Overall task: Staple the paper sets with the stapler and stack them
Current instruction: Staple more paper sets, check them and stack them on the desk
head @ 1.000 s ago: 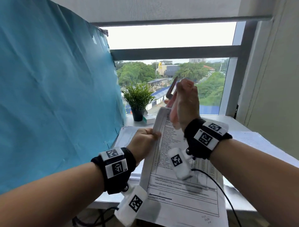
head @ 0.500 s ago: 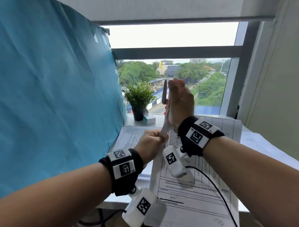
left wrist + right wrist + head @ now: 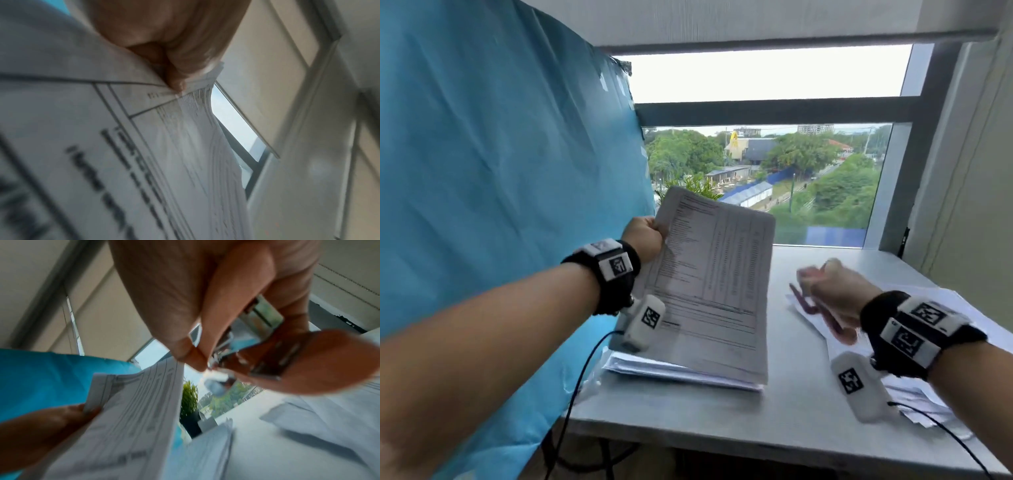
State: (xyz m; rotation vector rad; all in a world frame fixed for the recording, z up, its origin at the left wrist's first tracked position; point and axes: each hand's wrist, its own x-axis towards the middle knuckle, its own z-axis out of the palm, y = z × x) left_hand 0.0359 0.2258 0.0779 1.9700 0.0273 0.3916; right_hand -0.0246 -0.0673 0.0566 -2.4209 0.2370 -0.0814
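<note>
My left hand (image 3: pixel 647 236) grips a printed paper set (image 3: pixel 715 284) by its upper left edge and holds it tilted above a stack of papers (image 3: pixel 678 371) on the left of the table. In the left wrist view the thumb (image 3: pixel 174 81) pinches the sheets (image 3: pixel 144 146) near a corner. My right hand (image 3: pixel 835 291) is low over the right side of the table, blurred, curled round a reddish stapler (image 3: pixel 808 306). The right wrist view shows the stapler's metal body (image 3: pixel 257 340) between the fingers and thumb, apart from the paper set (image 3: pixel 133 410).
Loose white sheets (image 3: pixel 941 305) lie on the right of the white table (image 3: pixel 791 394), under and beyond my right hand. A small potted plant (image 3: pixel 189 402) stands at the back by the window. A blue sheet (image 3: pixel 500 171) covers the left wall.
The hands have parted. My right hand took the stapler off the paper's corner and dropped down to the right. My left hand swung the paper set left, over the stack.
</note>
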